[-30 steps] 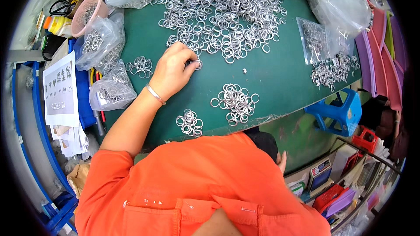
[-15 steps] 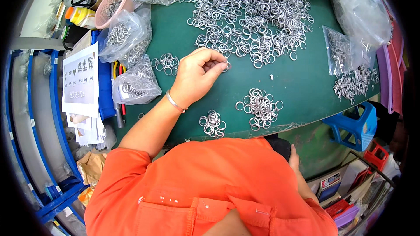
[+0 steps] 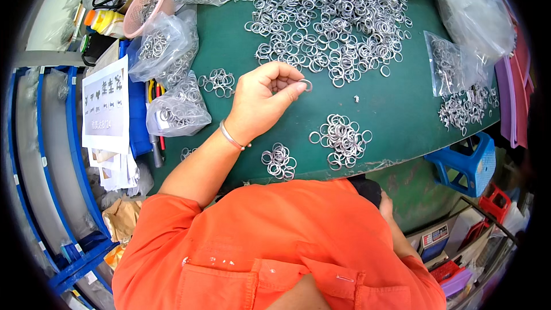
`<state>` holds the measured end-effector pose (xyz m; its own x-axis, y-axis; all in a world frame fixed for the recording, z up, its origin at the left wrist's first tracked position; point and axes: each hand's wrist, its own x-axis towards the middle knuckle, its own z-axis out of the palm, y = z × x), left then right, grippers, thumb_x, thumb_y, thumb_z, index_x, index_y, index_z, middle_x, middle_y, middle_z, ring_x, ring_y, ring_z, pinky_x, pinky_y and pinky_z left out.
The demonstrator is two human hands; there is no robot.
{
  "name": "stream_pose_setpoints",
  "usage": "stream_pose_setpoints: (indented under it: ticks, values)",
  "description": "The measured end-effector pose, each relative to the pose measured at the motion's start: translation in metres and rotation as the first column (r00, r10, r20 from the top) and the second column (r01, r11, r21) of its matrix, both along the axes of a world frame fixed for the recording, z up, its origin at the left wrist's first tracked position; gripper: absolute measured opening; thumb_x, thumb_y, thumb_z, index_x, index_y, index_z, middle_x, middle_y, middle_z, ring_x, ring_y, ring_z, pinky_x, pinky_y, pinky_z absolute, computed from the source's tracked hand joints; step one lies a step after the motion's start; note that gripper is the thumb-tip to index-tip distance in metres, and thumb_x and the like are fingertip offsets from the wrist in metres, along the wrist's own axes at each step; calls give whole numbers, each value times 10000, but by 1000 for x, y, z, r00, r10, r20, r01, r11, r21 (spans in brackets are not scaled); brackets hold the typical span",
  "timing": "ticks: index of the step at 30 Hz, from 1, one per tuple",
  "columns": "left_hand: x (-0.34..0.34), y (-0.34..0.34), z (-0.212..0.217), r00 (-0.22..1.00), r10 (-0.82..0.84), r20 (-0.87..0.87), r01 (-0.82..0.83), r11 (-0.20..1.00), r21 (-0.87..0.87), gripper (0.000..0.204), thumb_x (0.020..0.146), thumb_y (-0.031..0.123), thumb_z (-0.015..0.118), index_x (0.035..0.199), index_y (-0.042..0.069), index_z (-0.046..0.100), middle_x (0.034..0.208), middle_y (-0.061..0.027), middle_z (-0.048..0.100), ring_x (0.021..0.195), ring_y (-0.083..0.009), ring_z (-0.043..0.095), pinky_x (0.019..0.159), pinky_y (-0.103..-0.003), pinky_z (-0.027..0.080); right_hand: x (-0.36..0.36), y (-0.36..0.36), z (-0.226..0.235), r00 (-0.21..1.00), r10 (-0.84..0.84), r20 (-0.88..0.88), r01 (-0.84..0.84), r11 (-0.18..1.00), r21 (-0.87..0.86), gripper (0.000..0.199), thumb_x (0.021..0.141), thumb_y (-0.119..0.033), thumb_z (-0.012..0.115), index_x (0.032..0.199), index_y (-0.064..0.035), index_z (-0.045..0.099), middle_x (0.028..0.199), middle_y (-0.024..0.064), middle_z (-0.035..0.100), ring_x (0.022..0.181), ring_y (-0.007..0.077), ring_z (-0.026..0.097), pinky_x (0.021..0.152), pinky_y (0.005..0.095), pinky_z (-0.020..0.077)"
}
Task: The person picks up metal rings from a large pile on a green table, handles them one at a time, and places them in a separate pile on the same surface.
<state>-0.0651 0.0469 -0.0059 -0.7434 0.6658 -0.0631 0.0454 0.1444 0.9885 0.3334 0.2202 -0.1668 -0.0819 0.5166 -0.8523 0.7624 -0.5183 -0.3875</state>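
A small silver metal ring (image 3: 308, 85) is pinched between the thumb and forefinger of my left hand (image 3: 265, 93), a little above the green tabletop. Just beyond it spreads a large heap of similar rings (image 3: 338, 20). Two smaller piles of rings lie nearer my body: one pile (image 3: 342, 142) to the right, a smaller pile (image 3: 279, 161) to the left. Another group of rings (image 3: 218, 82) lies left of my left wrist. My right hand (image 3: 385, 204) is low beside the table's near edge, against something dark; its fingers are mostly hidden.
Clear bags of rings (image 3: 178, 106) and a pink basket (image 3: 148, 8) crowd the left side. At the right are a pile of small metal pieces (image 3: 462, 112) and a clear bag (image 3: 445, 69). A blue stool (image 3: 468, 163) stands below the table edge. Blue shelving (image 3: 43, 138) is far left.
My left hand has shifted slightly right and turned, so the pinched ring shows more clearly beyond the fingertips. The piles look the same.
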Motion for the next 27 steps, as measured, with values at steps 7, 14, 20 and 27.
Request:
stream_pose_setpoints:
  ticks: [7, 14, 20, 27]
  values:
    - [0, -1, 3, 985, -22, 172, 4, 995, 103, 134, 868, -2, 677, 994, -17, 633, 893, -93, 687, 747, -121, 648, 675, -239, 536, 14, 8, -11, 978, -205, -28, 194, 956, -221, 649, 960, -464, 463, 1370, 39, 475, 1314, 194, 560, 1129, 303, 575, 965, 374, 439]
    - [-5, -6, 9, 911, -51, 409, -18, 986, 163, 116, 874, 22, 673, 976, 4, 621, 896, -113, 692, 740, -153, 666, 673, -268, 549, 43, 17, -48, 873, -467, -141, 327, 774, -543, 623, 964, -466, 468, 1338, 32, 479, 1285, 180, 570, 1147, 296, 560, 970, 374, 449]
    - [-3, -5, 15, 861, -52, 507, -40, 985, 168, 114, 877, 41, 678, 960, 32, 601, 896, -118, 695, 741, -152, 673, 663, -270, 550, 40, 15, -71, 947, -317, -49, 285, 901, -326, 524, 966, -390, 477, 1286, 24, 511, 1225, 164, 596, 1068, 288, 582, 917, 371, 468]
    - [-4, -4, 15, 714, -141, 685, -93, 952, 293, 85, 896, 18, 605, 980, 29, 604, 902, -146, 697, 728, -178, 683, 643, -287, 558, 46, 14, -84, 962, -270, -33, 251, 928, -275, 411, 968, -302, 487, 1224, 14, 549, 1154, 146, 627, 976, 278, 609, 855, 367, 490]
